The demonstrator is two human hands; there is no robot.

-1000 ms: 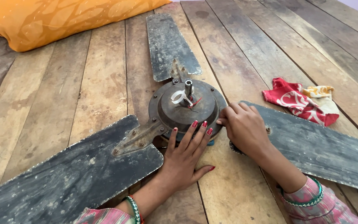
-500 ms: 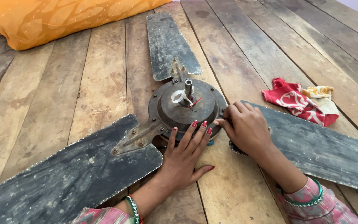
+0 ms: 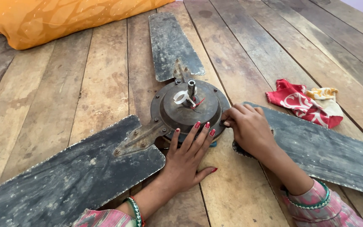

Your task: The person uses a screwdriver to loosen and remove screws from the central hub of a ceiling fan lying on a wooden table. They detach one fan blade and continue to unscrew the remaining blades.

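An old, dirty ceiling fan lies on wooden planks, its round rusty motor housing (image 3: 185, 111) in the middle with a short shaft and loose white and red wires on top. Three dark blades spread out: one far (image 3: 171, 42), one near left (image 3: 64, 180), one right (image 3: 337, 151). My left hand (image 3: 185, 162) lies flat, fingers spread, its fingertips resting on the housing's near rim. My right hand (image 3: 248, 128) rests on the right blade's root, fingers curled and pinching at the housing's right edge. What it pinches is hidden.
A crumpled red, white and yellow cloth (image 3: 305, 103) lies right of the fan. An orange cushion (image 3: 64, 19) sits at the far left. The weathered planks (image 3: 85, 84) run away from me.
My right hand has crept slightly towards the housing's edge and its fingers have tightened. The left hand and the fan have not moved.
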